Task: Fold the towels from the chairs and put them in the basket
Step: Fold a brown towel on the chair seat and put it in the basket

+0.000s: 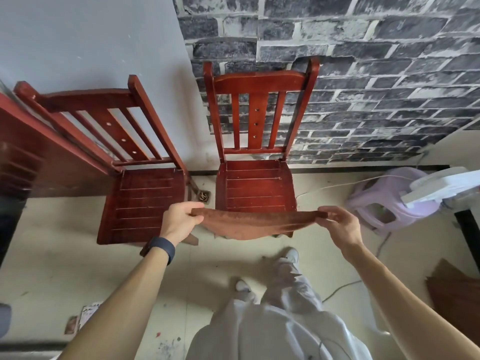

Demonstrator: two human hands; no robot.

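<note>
A brown towel (253,224) hangs stretched between both hands in front of two red wooden chairs. My left hand (180,219) pinches its left top corner and my right hand (340,224) pinches its right top corner. The towel sags in the middle and covers the front edge of the right chair (255,188). The left chair (145,201) has a bare seat. No basket is in view.
A red wooden table or cabinet (33,157) stands at the left. A lilac plastic stool (389,201) and a white appliance (441,185) with a cord sit at the right. Brown board (457,289) lies on the floor at the far right. My legs are below the towel.
</note>
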